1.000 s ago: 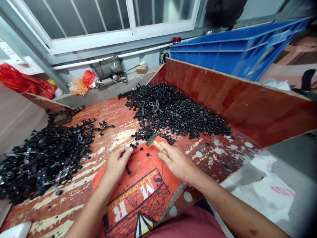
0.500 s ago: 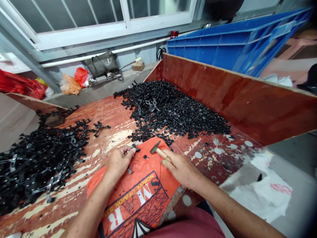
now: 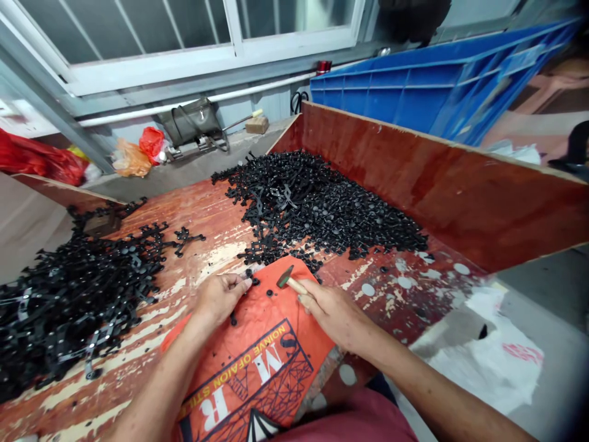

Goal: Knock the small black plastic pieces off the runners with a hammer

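Note:
My right hand (image 3: 332,310) grips the pale wooden handle of a small hammer (image 3: 286,277), its dark head just above an orange printed cloth (image 3: 271,331). Left of it, my left hand (image 3: 221,299) pinches a small black jointed linkage piece (image 3: 234,318), mostly covered by the fingers. One end of that piece pokes out below the palm. By the left fingertips is a round black part (image 3: 255,281), and another small black part (image 3: 269,293) lies on the cloth between the hands.
A heap of black parts (image 3: 322,209) lies beyond the cloth, and a pile of black linkages (image 3: 83,294) is at left. Red-brown boards (image 3: 442,178) edge the right side, with a blue crate (image 3: 391,83) behind. A white bag (image 3: 483,356) lies at right.
The hammer head has shifted slightly left and is tilted a little differently. The linkage end under my left hand has swung left and turned. Both hands otherwise stay nearly in place.

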The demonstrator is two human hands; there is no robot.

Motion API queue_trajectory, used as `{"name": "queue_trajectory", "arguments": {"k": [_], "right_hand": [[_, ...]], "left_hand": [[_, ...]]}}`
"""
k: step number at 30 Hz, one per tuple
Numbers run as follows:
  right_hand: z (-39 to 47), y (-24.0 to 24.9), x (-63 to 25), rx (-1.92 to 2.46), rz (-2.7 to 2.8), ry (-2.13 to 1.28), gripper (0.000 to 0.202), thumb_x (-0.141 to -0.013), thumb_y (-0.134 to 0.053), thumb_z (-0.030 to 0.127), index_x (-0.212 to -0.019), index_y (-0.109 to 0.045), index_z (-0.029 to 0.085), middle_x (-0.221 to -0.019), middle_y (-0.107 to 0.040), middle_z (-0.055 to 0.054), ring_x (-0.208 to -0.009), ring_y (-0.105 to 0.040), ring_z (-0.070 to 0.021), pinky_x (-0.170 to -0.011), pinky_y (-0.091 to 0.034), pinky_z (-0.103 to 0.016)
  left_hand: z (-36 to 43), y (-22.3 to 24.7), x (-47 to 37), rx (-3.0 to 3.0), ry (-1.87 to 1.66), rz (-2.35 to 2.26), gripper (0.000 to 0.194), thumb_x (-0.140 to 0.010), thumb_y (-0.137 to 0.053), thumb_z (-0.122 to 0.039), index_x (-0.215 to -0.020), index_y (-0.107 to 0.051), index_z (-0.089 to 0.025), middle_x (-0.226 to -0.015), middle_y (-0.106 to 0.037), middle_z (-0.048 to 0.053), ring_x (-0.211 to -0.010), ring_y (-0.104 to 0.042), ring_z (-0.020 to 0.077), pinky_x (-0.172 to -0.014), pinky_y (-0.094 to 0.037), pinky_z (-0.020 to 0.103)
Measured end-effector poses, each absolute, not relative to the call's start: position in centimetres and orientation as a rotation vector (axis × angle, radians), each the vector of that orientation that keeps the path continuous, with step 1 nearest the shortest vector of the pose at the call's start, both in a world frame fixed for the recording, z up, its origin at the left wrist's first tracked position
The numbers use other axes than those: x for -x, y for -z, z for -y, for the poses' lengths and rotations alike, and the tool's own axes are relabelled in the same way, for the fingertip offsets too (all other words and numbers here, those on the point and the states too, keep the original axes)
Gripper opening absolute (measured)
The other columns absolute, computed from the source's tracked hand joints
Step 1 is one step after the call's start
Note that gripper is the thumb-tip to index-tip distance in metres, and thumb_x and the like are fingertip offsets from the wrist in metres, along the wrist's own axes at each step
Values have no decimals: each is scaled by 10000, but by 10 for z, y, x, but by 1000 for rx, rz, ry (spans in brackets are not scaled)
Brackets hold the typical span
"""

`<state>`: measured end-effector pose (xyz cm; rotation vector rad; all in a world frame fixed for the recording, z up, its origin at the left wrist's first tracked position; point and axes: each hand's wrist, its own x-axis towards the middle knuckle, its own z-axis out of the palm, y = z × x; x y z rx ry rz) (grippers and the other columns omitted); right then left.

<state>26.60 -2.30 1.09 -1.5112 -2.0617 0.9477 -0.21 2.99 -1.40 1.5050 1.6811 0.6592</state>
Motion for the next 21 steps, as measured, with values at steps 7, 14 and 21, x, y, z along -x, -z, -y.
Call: {"name": "queue_trajectory", "arguments": {"k": [7,14,21], "right_hand": [[4,-26,-251,1278,2186,-864,427,-1013,-411,266,-1428,-510,271,-1307,-667,-62,-1116,-659,-222,-934,-494,-342],[-16,-22,-241,1508,2242,-688,251,-952,-515,258,-1158,-659,244,-905,-741,-25,-752,-664,-177,-654,-418,-265],[-45,-23,-201,1470,2406,-591,104,-878,-606,278,-883,-705,246,-903,-734,-31,-799,-655,-190,-695,-406,-271]], "left_hand": [[-16,18,-3,-1563,-621,-1720,413,-764,-605,-576,-603,-602,-197,-463,-450,-46,-457,-369,112,-467,-264,236],[-12,3,3,-1481,-821,-1626,416,-794,-594,-550,-596,-509,-195,-551,-411,-44,-543,-374,115,-532,-307,233],[21,-2,35,-1273,-1021,-1663,378,-755,-688,-549,-696,-632,-180,-646,-535,-19,-629,-465,130,-604,-377,228]]}}
